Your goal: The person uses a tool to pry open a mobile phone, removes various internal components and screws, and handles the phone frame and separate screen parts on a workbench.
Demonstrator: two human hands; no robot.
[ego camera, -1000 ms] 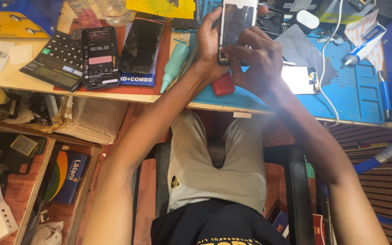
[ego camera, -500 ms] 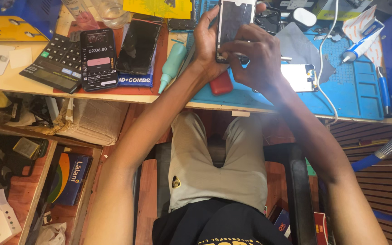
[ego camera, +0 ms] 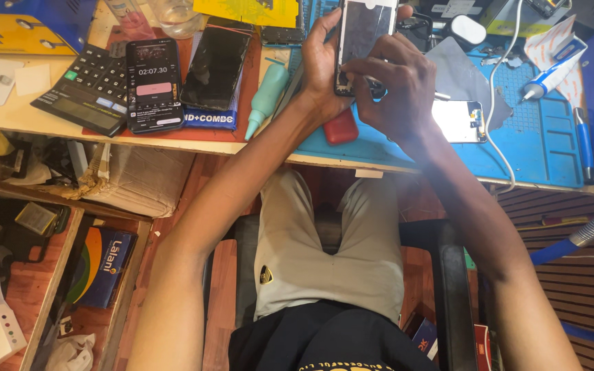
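Note:
My left hand (ego camera: pixel 324 65) grips the left edge of an opened phone (ego camera: pixel 366 31) and holds it upright over the blue work mat (ego camera: pixel 537 144). Fingers of my right hand (ego camera: pixel 393 86) press on the phone's lower end, pinched there; whether they hold a small tool I cannot tell. A red pick-like piece (ego camera: pixel 340 127) lies on the mat just under my left wrist. A bright white phone part (ego camera: pixel 458 120) rests on the mat to the right of my right hand.
Left of the mat lie a teal bottle (ego camera: pixel 268 96), a dark phone (ego camera: pixel 216 62), a phone showing a timer (ego camera: pixel 152 82) and a black calculator (ego camera: pixel 91 89). A glue tube (ego camera: pixel 551 72) and white cable (ego camera: pixel 496 103) sit at right. Boxes fill the shelves below left.
The phone and both hands have stayed in nearly the same place; my right fingers have shifted slightly along the phone's lower end.

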